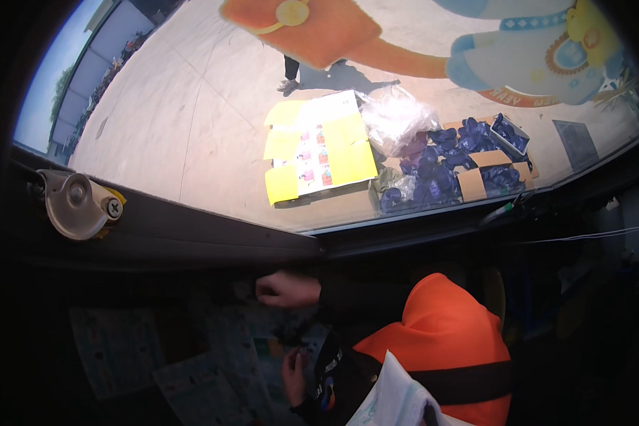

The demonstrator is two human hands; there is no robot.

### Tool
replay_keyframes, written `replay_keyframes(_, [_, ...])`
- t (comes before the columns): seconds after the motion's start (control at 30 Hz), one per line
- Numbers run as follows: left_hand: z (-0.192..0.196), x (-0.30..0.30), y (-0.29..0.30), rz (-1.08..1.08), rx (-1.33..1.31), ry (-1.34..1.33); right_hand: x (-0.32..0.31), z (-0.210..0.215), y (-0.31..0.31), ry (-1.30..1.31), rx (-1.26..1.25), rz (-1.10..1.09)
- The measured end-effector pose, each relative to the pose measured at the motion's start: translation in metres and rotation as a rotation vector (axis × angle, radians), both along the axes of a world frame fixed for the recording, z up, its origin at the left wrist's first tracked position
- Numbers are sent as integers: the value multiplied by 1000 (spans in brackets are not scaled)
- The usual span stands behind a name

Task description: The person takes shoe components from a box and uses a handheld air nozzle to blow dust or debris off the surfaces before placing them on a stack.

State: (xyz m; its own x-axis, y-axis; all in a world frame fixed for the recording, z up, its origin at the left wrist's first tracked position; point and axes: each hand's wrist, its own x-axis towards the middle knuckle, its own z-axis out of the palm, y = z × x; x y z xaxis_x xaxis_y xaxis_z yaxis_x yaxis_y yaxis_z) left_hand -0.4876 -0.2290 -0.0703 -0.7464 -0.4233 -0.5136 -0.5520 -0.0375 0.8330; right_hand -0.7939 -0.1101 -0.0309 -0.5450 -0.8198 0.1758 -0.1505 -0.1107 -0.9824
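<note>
In deep shade below the window, my right hand (pixel 289 290) reaches in from the right in a dark sleeve. Its fingers are curled together, slightly blurred, and whatever they hold cannot be made out. Nearer the lower edge, my left hand (pixel 295 375) has its fingers drawn together at a small dark thing (pixel 291 332), too dim to name. That dark thing lies between the two hands, over printed sheets (pixel 206 387) in pale blue and green. Orange cloth (pixel 447 319) with a dark band bulges beside my right arm, and white cloth (pixel 390 394) shows below it.
A dark window frame (pixel 255 231) crosses above my hands, with a metal roller fitting (pixel 74 202) at its left. Outside, far below, lie flattened yellow-and-white cardboard (pixel 319 153), clear plastic (pixel 397 117), dark blue bundles (pixel 433 181) and an open carton (pixel 495 177). Someone's leg (pixel 290 71) shows there.
</note>
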Motion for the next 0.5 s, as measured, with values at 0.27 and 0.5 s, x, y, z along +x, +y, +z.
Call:
replay_keyframes(0.27, [-6, 16, 14, 46, 11, -35, 6, 54, 30, -79, -243, -46])
replay_keyframes(0.5, [4, 18, 22, 55, -24, -48, 7, 75, 42, -57, -535, -140])
